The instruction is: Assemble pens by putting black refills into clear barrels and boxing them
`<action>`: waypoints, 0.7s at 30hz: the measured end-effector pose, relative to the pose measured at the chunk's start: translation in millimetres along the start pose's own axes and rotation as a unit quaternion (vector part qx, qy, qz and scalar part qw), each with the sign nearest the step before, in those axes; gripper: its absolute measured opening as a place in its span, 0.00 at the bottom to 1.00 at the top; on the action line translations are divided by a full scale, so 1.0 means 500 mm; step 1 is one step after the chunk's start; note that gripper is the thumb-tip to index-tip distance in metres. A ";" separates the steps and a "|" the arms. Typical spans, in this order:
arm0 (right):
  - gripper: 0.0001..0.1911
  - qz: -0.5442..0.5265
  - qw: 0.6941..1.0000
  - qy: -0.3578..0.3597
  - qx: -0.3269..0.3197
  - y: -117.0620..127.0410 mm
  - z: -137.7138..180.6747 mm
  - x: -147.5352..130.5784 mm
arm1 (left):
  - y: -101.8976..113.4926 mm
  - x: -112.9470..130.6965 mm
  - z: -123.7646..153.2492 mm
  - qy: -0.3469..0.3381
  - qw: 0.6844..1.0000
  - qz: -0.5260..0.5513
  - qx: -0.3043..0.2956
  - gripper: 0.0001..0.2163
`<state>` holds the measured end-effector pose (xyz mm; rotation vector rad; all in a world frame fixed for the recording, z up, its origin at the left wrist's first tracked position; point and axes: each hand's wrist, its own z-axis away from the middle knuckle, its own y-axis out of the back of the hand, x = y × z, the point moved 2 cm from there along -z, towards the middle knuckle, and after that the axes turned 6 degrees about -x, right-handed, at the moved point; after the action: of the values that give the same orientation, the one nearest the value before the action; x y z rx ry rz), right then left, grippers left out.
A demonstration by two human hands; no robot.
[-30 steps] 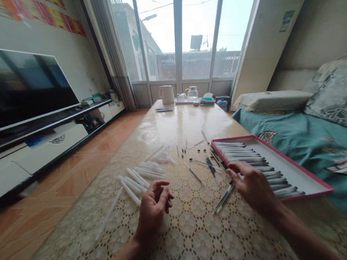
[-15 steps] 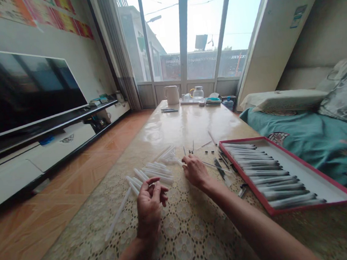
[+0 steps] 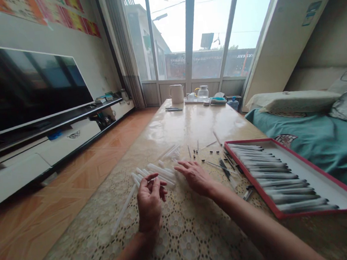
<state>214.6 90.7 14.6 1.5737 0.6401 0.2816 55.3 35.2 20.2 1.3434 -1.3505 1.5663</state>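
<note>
My left hand (image 3: 150, 196) hovers at the near side of a bunch of white translucent pen barrels (image 3: 162, 172). Its fingers are curled with the thumb pressed to them; whatever they may hold is hidden. My right hand (image 3: 195, 177) reaches over the tabletop with fingers stretched out, its fingertips beside small clear pieces (image 3: 175, 154) at the right end of the barrels. Nothing shows in it. Right of it lie black pen parts (image 3: 224, 168), a thin rod (image 3: 215, 165) and several small black pieces (image 3: 194, 151).
A red-edged box (image 3: 269, 206) at the right holds a row of pens (image 3: 282, 175) with dark tips. At the table's far end stand a beige kettle (image 3: 177, 94), a glass jug (image 3: 202, 92) and a tissue pack (image 3: 218, 99). One long white tube (image 3: 123, 210) lies at the left.
My right hand has moved left, away from the small black pieces towards the clear ones, and its fingers have straightened. My left hand keeps its curled pose. The view has turned slightly left.
</note>
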 end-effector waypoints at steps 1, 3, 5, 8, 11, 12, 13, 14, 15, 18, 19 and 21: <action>0.27 0.006 1.000 -0.001 0.003 0.003 0.018 0.004 | 0.000 0.001 -0.001 -0.002 1.000 0.000 0.003 0.15; 0.27 0.020 1.000 -0.005 0.010 0.010 0.056 0.011 | 0.001 0.002 -0.003 -0.007 1.000 -0.001 0.004 0.15; 0.28 0.032 0.999 -0.012 0.013 0.018 0.090 0.013 | 0.002 0.003 -0.005 -0.014 1.000 -0.005 0.001 0.14; 0.26 0.039 0.999 -0.032 0.019 0.024 0.129 0.011 | 0.001 0.002 -0.005 -0.040 0.998 -0.037 -0.021 0.12; 0.24 0.038 0.997 -0.050 0.035 0.017 0.149 0.008 | -0.005 0.003 0.003 -0.065 0.989 -0.116 -0.070 0.10; 0.23 0.037 0.997 -0.052 0.042 0.013 0.152 0.008 | -0.008 0.005 0.009 -0.069 0.983 -0.149 -0.088 0.09; 0.23 0.035 0.997 -0.053 0.048 0.008 0.154 0.008 | -0.011 0.008 0.015 -0.070 0.975 -0.182 -0.106 0.08; 0.23 0.032 0.996 -0.055 0.055 0.003 0.155 0.009 | -0.015 0.014 0.022 -0.072 0.966 -0.213 -0.124 0.08; 0.23 0.028 0.996 -0.059 0.063 -0.001 0.156 0.010 | -0.018 0.021 0.029 -0.077 0.957 -0.242 -0.143 0.08; 0.21 0.014 0.994 -0.075 0.082 -0.002 0.159 0.014 | -0.026 0.051 0.041 -0.110 0.916 -0.325 -0.207 0.09; 0.21 0.009 0.993 -0.080 0.091 0.002 0.161 0.015 | -0.028 0.060 0.039 -0.122 0.897 -0.354 -0.233 0.09; 0.19 0.002 0.989 -0.091 0.113 0.014 0.166 0.018 | -0.028 0.071 0.023 -0.144 0.859 -0.408 -0.274 0.09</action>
<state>268.2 26.4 9.5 1.7951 0.5396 0.0667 62.2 23.0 57.5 1.5052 -1.0363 0.3818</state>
